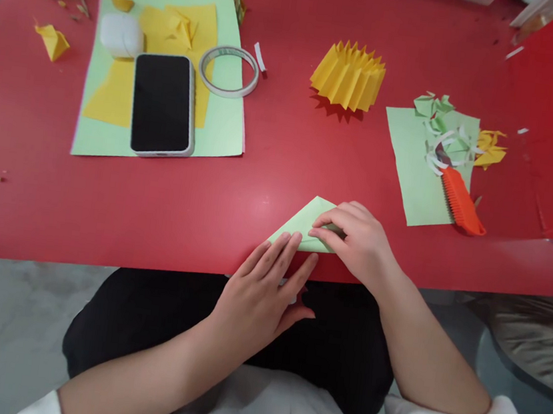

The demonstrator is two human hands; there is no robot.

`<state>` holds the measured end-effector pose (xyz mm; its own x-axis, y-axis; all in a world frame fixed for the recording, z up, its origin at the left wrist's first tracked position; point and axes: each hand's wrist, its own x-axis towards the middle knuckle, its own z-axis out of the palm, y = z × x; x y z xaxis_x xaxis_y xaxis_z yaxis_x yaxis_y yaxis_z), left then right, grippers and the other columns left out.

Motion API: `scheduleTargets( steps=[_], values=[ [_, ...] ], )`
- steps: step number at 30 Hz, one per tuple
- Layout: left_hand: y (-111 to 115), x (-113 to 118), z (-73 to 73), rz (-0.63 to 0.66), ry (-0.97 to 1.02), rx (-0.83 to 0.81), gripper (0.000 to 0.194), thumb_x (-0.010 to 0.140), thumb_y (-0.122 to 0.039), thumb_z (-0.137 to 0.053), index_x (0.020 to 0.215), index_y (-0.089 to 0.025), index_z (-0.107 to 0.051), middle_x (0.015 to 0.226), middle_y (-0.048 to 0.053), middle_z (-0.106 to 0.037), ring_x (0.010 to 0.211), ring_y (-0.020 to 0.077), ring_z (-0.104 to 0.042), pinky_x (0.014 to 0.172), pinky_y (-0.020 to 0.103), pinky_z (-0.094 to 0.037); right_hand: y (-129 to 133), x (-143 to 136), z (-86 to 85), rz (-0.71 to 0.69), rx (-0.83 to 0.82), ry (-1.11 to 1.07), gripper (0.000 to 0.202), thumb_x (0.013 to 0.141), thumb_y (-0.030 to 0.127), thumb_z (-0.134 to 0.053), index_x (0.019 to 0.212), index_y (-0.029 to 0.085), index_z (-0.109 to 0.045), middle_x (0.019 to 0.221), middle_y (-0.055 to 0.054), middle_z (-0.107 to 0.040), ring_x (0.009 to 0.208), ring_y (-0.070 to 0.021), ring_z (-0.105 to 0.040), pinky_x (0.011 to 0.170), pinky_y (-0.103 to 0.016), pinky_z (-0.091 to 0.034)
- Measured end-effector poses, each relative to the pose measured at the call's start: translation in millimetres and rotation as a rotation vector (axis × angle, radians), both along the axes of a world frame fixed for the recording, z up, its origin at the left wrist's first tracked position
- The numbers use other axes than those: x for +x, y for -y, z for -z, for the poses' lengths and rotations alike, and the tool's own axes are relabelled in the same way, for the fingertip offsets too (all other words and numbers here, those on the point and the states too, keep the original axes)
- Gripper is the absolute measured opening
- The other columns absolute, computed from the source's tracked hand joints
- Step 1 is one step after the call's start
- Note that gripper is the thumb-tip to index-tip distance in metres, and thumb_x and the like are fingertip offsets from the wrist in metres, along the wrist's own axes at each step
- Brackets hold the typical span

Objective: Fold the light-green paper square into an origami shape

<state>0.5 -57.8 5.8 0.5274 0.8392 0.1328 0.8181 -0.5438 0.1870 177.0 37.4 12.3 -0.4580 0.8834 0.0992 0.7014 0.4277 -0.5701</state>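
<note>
A folded piece of light green paper (299, 223) lies at the front edge of the red table, roughly triangular with its peak pointing away from me. My left hand (267, 286) rests with its fingers stretched and spread, fingertips pressing the paper's lower left edge. From the right, my right hand (356, 237) pinches the paper between thumb and fingers and covers its right end. Farther back stands a pleated yellow paper piece (349, 78) with a zigzag top edge.
At left, green sheets (224, 137) bear a phone (163, 104), a white earbud case (121, 35) and a tape roll (254, 82). At right, an orange-handled cutter (461, 199) lies across another green sheet (407, 189) with paper scraps. The red table (104, 213) ends just before my lap.
</note>
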Motion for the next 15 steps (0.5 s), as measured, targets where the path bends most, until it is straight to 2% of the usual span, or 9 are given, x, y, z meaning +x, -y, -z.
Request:
scheduleTargets(
  steps=[6, 11, 15],
  values=[
    [-1.6, -2.4, 0.1, -0.013, -0.007, 0.0, 0.062, 0.087, -0.055, -0.039, 0.138, -0.02, -0.036, 0.144, 0.013, -0.036, 0.132, 0.0253, -0.036, 0.105, 0.04, -0.03, 0.8, 0.3, 1.3, -0.004, 0.008, 0.007, 0.009, 0.081, 0.023, -0.062, 0.073, 0.019, -0.061, 0.068, 0.001, -0.057, 0.069, -0.0134, -0.045, 0.066, -0.026, -0.038],
    [-4.2, -3.0, 0.6, -0.026, -0.02, 0.047, 0.066, 0.089, -0.053, -0.037, 0.138, -0.009, -0.034, 0.142, 0.011, -0.04, 0.129, 0.0242, -0.039, 0.103, 0.039, -0.03, 1.2, 0.0, 2.0, -0.008, 0.014, 0.013, 0.009, 0.081, 0.023, -0.061, 0.073, 0.019, -0.06, 0.068, 0.001, -0.057, 0.068, -0.0135, -0.045, 0.065, -0.026, -0.038],
    [-6.7, -1.4, 0.7, -0.031, -0.043, 0.05, 0.063, 0.09, -0.051, -0.035, 0.136, -0.008, -0.037, 0.141, 0.011, -0.041, 0.126, 0.0241, -0.041, 0.1, 0.038, -0.031, 2.5, -0.2, 2.2, -0.017, 0.027, 0.019, 0.009, 0.083, 0.023, -0.059, 0.076, 0.02, -0.062, 0.07, 0.0, -0.057, 0.07, -0.0138, -0.045, 0.066, -0.026, -0.038]
  ],
)
